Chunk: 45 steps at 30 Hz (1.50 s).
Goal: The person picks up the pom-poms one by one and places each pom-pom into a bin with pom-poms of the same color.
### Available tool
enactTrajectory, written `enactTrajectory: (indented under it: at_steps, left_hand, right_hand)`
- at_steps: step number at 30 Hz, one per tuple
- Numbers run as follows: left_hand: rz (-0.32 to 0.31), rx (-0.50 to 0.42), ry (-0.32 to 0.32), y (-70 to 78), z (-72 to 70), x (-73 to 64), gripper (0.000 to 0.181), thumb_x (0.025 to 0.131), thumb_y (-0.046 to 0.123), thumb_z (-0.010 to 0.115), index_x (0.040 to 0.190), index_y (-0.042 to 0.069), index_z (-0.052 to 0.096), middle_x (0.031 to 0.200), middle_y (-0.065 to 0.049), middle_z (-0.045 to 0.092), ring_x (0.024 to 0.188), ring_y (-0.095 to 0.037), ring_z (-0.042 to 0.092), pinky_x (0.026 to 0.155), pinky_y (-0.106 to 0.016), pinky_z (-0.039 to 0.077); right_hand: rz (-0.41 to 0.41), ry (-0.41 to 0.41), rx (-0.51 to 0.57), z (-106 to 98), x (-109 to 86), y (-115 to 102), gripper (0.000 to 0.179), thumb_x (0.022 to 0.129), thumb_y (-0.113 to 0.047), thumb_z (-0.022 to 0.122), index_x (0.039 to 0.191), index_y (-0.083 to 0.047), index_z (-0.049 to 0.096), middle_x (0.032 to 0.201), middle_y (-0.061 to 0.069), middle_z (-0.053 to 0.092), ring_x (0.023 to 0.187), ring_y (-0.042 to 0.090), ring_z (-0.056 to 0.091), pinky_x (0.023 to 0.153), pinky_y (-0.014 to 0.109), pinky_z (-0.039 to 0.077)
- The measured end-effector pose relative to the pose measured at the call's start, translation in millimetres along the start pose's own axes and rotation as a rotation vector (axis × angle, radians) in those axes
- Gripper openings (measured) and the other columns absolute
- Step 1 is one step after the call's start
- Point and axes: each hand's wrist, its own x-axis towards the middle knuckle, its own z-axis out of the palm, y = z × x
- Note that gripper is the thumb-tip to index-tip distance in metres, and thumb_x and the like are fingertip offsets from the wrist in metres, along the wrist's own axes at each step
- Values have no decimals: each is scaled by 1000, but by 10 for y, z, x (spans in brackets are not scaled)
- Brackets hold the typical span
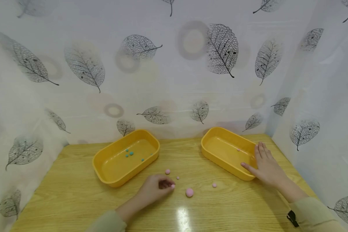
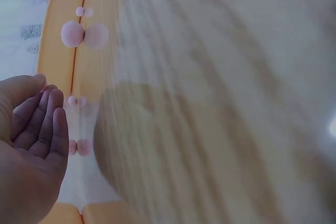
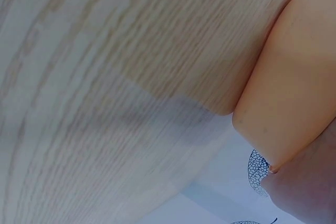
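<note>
My left hand (image 1: 155, 190) is low over the table, pinching a small pink ball (image 1: 173, 187) between thumb and fingertips. Around it on the wood lie a large pink ball (image 1: 189, 192), a medium one (image 1: 167, 171) and smaller ones. My right hand (image 1: 268, 167) rests on the near right end of the right yellow tray (image 1: 220, 162), its fingers straight along the rim and its thumb over the inside. One tiny pink ball (image 1: 238, 149) lies in that tray. In the right wrist view, only part of the right hand (image 3: 307, 182) shows against the tray wall (image 3: 294, 77).
On the left stands another yellow tray (image 1: 116, 182) with several small teal balls (image 1: 131, 153) in it. A leaf-patterned white curtain (image 1: 174, 80) hangs behind the table (image 1: 66, 193) and along both sides.
</note>
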Motion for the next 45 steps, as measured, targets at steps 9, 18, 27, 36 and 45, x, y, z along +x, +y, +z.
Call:
enactTrajectory:
  at_steps: [9, 18, 27, 36, 45]
  left_hand:
    - [-16, -32, 26, 42, 100, 109, 8, 93, 12, 81, 100, 8, 81, 98, -5, 81, 82, 2, 66, 75, -17, 59]
    - [-57, -94, 39, 100, 247, 270, 10, 93, 12, 82, 98, 4, 82, 91, -7, 79, 79, -2, 66, 71, -16, 57]
    - [-6, -158, 51, 197, 356, 460, 12, 94, 12, 81, 100, 2, 81, 94, -12, 81, 80, -2, 67, 72, -15, 57]
    - [22, -142, 64, 289, 378, 660, 12, 96, 13, 80, 102, 3, 82, 97, -11, 82, 83, -5, 70, 75, -15, 59]
    - [11, -136, 83, 360, 384, 874, 13, 97, 13, 79, 105, 3, 81, 99, -11, 81, 87, -13, 73, 77, -16, 58]
  right_hand:
    - [3, -1, -1, -3, -12, -8, 110, 106, -61, 50, 157, 25, 4, 168, 42, -10, 158, 60, -4, 132, 66, -1]
    - [8, -6, 3, 6, -23, 9, 110, 106, -61, 50, 158, 24, 3, 168, 42, -11, 158, 60, -3, 132, 64, -3]
    - [6, -8, 3, 9, -13, 11, 110, 106, -61, 50, 158, 24, 3, 168, 42, -10, 158, 61, -3, 132, 66, -2]
    - [3, -1, -7, 9, -2, 6, 109, 106, -60, 50, 158, 24, 4, 168, 42, -9, 158, 62, 0, 132, 65, -2]
    - [3, -2, -4, 0, -4, -3, 109, 106, -60, 50, 158, 24, 4, 168, 42, -9, 158, 62, 0, 132, 64, -3]
